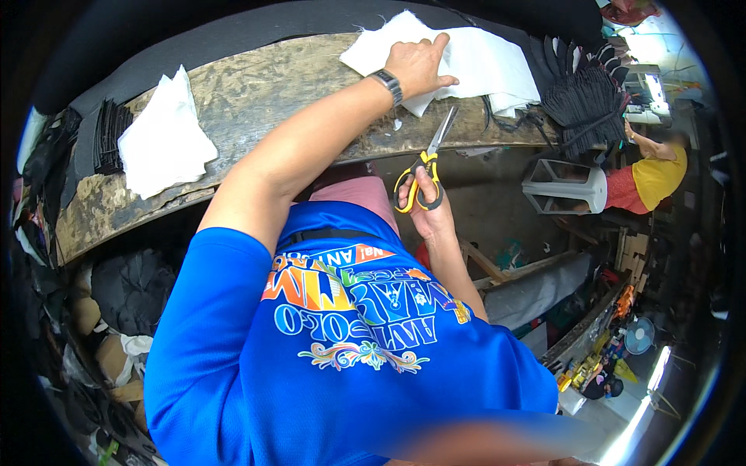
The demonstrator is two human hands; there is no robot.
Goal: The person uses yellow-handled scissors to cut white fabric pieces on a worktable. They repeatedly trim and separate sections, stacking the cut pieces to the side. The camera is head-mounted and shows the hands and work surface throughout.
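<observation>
Closest in, a blue printed shirt filling the lower frame. Just beyond, right hand closed through the yellow-and-black handles of the scissors, blades slightly parted, tips angled up toward the near edge of the white fabric. Further out, left hand spread flat, palm down, pinning that fabric to the worn wooden surface, gripping nothing, wristwatch on the arm. Fabric lying at the right end of the surface, partly overhanging the near edge. Off to the left, a second white fabric pile beside a stack of black pieces. Far right, a heap of black straps, and beyond it another person in a yellow top.

Risk from here, likely: blades pointing toward the pinning fingers, so a hasty snip nicking a fingertip; loose overhanging cloth slipping under light pressure, sending the cut crooked.
</observation>
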